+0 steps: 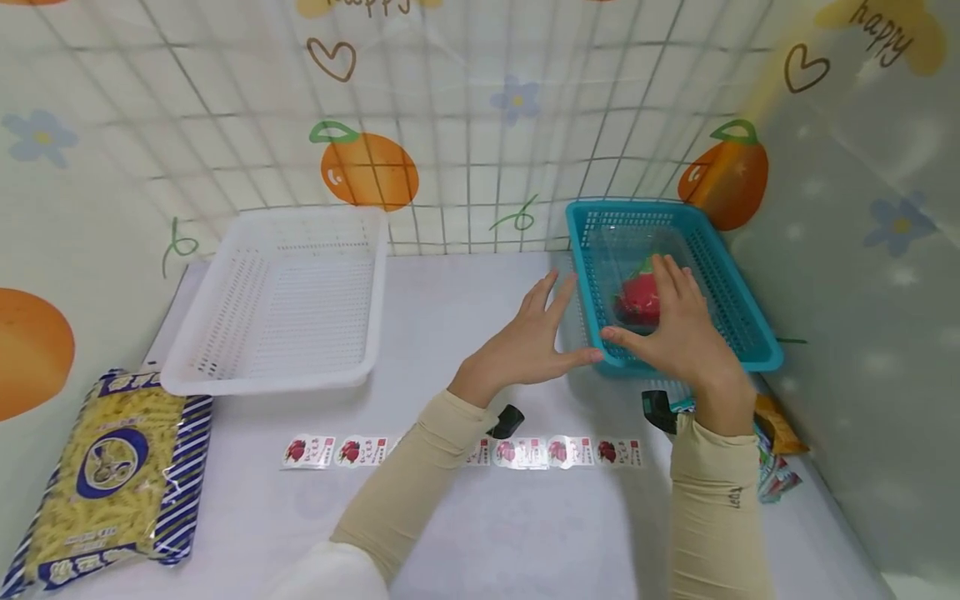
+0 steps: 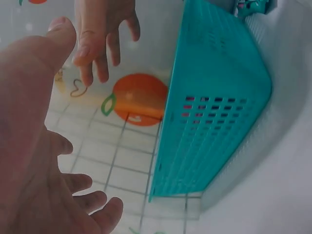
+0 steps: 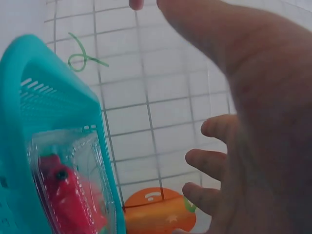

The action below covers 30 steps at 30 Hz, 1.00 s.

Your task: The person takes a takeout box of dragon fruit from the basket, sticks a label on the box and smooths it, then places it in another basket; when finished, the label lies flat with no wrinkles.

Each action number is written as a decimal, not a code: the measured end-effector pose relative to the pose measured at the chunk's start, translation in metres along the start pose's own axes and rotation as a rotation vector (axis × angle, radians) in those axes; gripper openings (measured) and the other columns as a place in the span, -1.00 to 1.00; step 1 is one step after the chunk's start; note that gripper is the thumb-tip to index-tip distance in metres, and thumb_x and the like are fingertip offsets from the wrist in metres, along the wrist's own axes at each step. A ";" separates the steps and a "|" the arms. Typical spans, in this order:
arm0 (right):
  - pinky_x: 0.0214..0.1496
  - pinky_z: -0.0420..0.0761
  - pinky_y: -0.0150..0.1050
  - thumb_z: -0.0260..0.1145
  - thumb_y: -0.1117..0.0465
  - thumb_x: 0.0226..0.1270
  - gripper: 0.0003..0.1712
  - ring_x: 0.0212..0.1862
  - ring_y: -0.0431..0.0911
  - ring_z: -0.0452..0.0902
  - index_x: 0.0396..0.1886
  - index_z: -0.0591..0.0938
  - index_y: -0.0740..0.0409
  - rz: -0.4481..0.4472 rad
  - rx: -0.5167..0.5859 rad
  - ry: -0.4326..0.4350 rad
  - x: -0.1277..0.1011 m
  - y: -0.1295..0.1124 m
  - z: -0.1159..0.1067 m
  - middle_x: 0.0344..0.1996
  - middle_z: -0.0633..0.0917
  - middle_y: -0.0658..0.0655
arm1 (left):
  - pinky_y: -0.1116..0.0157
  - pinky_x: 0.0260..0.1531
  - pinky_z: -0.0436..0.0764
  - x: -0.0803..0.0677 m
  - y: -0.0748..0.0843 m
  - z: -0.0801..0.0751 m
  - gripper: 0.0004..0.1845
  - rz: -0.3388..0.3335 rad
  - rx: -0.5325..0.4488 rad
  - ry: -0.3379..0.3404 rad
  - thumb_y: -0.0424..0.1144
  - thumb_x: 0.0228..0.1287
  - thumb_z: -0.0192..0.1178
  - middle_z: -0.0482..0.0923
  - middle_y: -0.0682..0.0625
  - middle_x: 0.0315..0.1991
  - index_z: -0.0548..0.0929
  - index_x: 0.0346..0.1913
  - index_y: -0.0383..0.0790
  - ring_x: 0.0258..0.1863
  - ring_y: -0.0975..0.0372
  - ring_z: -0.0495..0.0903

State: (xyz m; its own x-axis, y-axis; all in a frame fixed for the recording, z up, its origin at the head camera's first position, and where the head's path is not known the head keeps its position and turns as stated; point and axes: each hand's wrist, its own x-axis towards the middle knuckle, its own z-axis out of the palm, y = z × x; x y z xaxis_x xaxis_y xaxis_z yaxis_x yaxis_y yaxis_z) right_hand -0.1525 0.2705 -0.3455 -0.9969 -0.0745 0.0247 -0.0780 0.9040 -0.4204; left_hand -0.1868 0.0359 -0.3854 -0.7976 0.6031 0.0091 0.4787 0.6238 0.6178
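Observation:
A teal basket (image 1: 738, 283) stands at the back right. In it lies a clear plastic box (image 3: 85, 141) with a red, fruit-like thing with green parts (image 1: 637, 302) inside. My right hand (image 1: 678, 333) hovers over the basket's near part with its fingers spread, overlapping the box in the head view. Just left of the basket is my left hand (image 1: 521, 342), fingers apart and thumb pointing towards the near left rim. Neither hand holds anything. The left wrist view shows the basket's outer wall (image 2: 219, 73) beside both hands.
At the back left stands a white basket (image 1: 322, 292). A bag of pasta (image 1: 112, 475) lies in front of it. A row of fruit-printed stickers (image 1: 519, 452) runs across the table, partly behind my left sleeve. Snack packets (image 1: 778, 427) lie beside my right forearm. A printed curtain covers the grid behind.

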 end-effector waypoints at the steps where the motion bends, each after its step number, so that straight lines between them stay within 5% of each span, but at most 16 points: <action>1: 0.38 -0.03 0.64 0.43 -0.36 0.18 0.44 0.64 0.39 -0.40 0.68 -0.29 0.09 0.005 -0.001 0.000 0.000 0.002 -0.001 0.67 -0.25 0.29 | -0.09 0.41 0.43 0.002 0.002 0.001 0.19 0.004 -0.004 -0.003 0.51 0.23 0.11 -0.53 0.09 0.68 -0.46 0.62 0.26 0.68 0.07 -0.30; 30: 0.35 0.07 0.63 0.49 -0.29 0.16 0.49 0.62 0.43 -0.36 0.67 -0.33 0.16 0.051 0.000 -0.019 0.008 0.041 -0.020 0.65 -0.25 0.37 | -0.12 0.38 0.47 0.054 0.024 0.027 0.21 0.027 -0.052 -0.016 0.40 0.22 0.26 -0.47 0.01 0.69 -0.33 0.66 0.19 0.67 -0.06 -0.18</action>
State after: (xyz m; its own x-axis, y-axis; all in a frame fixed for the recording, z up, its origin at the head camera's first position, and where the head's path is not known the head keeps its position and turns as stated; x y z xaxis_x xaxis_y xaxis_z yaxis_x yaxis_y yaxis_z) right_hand -0.1640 0.3155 -0.3444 -0.9992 -0.0367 -0.0143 -0.0272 0.9066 -0.4210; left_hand -0.2088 0.0969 -0.3912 -0.7786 0.6274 0.0137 0.4800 0.5812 0.6571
